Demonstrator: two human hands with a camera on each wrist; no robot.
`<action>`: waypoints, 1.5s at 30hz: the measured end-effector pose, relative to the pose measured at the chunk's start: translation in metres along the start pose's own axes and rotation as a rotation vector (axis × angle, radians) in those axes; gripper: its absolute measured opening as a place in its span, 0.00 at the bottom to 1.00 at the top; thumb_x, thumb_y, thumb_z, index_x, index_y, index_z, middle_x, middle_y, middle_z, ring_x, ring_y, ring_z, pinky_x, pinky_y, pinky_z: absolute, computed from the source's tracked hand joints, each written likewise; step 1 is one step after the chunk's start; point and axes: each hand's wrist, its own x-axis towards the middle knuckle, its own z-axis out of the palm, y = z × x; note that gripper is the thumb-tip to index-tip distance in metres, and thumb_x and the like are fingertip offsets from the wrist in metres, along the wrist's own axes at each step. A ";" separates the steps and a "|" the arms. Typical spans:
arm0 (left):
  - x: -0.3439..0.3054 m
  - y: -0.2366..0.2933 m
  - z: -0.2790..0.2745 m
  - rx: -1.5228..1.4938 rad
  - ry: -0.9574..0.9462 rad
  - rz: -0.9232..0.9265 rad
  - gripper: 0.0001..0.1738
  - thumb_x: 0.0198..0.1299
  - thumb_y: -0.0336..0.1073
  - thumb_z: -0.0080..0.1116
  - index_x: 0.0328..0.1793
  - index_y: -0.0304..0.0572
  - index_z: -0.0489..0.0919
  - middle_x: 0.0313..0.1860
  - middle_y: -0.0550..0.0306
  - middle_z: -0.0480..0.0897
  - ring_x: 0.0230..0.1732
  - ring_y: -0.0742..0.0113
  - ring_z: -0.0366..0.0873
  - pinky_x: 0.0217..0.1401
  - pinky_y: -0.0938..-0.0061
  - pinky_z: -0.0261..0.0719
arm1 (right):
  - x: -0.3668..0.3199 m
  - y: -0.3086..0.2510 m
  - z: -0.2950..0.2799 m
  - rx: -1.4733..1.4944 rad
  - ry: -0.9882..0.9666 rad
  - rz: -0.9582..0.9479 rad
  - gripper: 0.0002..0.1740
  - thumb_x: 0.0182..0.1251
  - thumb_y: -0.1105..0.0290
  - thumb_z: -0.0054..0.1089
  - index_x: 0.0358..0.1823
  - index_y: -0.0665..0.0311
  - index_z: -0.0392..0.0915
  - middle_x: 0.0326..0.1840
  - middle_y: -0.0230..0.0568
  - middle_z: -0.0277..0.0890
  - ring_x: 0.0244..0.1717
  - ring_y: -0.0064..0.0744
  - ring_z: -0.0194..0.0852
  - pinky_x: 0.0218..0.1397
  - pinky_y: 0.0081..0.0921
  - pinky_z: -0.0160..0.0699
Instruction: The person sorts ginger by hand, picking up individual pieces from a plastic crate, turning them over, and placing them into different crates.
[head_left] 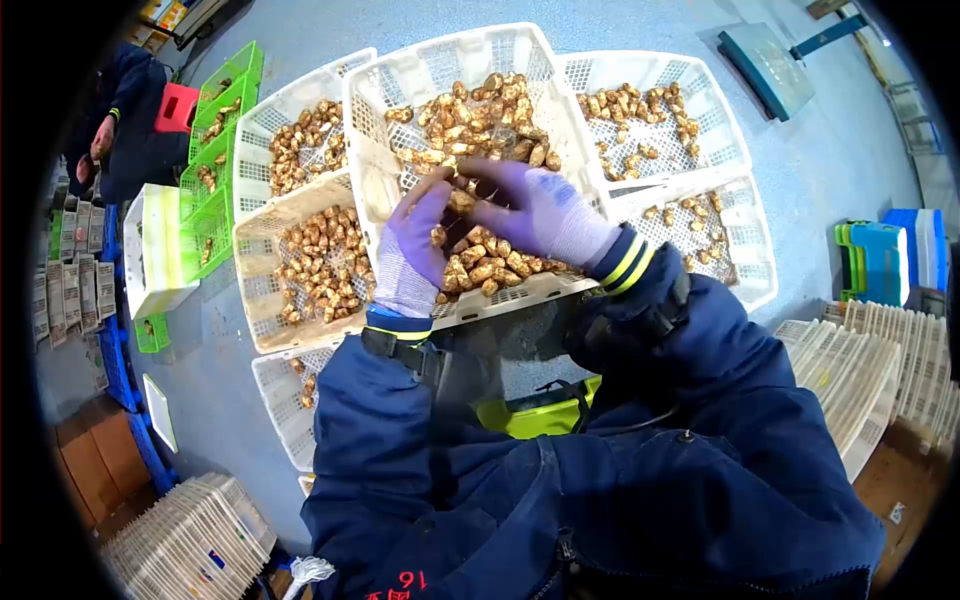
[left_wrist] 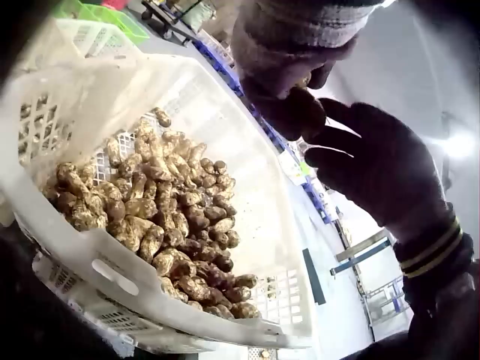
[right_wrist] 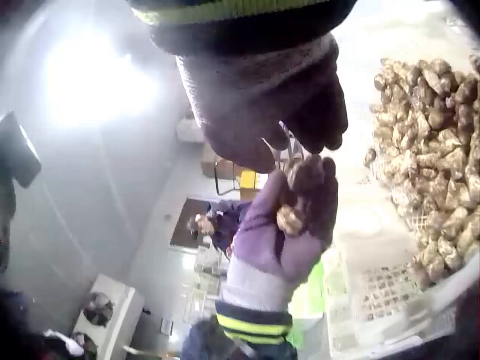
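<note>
Floor (head_left: 640,25): extends past crates' (head_left: 650,68) far edges.
Crates: at least six white, little room between.
Left hand (head_left: 423,235): above centre crate (head_left: 440,62), gripping at least two tubers (right_wrist: 289,219).
Right hand (head_left: 540,205): beside left; grip unclear.
Tubers: dozens below.

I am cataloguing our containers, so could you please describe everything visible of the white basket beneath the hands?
The rectangular white plastic basket has sloping walls, latticed sides and floor, and a handle slot below its rim. It looks slightly soiled and stands open side up among similar white baskets. Brown, knobbly pieces lie inside on its floor. The purple-gloved left hand and right hand are above it, apparently without touching.
</note>
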 end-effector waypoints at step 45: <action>0.006 0.025 -0.033 -0.333 0.382 -0.147 0.21 0.66 0.46 0.57 0.58 0.39 0.78 0.33 0.63 0.75 0.34 0.69 0.75 0.35 0.79 0.72 | 0.009 0.099 0.017 -0.622 -0.570 0.457 0.24 0.61 0.70 0.49 0.61 0.56 0.76 0.53 0.51 0.80 0.57 0.48 0.77 0.58 0.42 0.76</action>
